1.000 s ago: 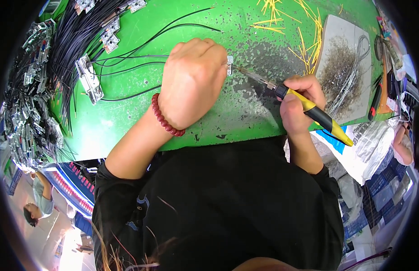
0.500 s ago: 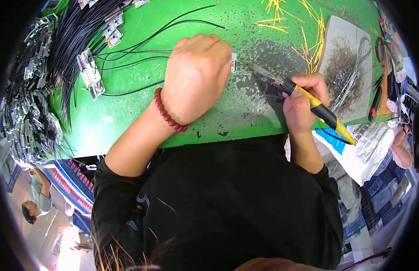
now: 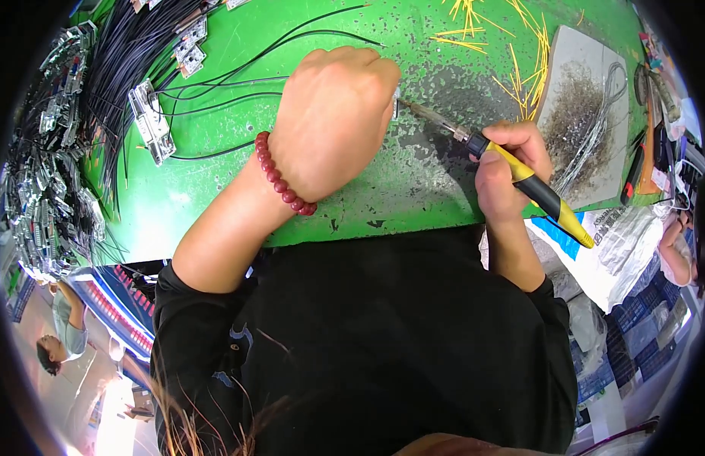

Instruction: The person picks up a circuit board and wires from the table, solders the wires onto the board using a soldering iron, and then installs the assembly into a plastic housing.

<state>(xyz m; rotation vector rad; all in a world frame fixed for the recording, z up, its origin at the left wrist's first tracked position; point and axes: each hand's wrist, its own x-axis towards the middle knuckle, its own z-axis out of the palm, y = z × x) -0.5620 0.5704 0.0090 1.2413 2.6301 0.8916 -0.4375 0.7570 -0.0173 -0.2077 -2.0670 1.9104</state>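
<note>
My right hand grips a yellow-and-black soldering iron like a pen, its tip pointing left to a small pale board. The tip is at or very near that board; contact is not clear. My left hand, wearing a dark red bead bracelet, is closed with its back turned up. The board juts out from under it, and the fingers around it are hidden. Black cables run in under this hand from the left, near a metal-framed board lying on the green tabletop.
Bundled black cables and a pile of metal-cased parts cover the left side. Thin yellow sticks lie at the far right, beside a grey slab bearing dark residue and solder wire. A cutter lies beyond.
My left hand has shifted slightly up and to the right, covering more of the small board. The soldering iron has moved a little left.
</note>
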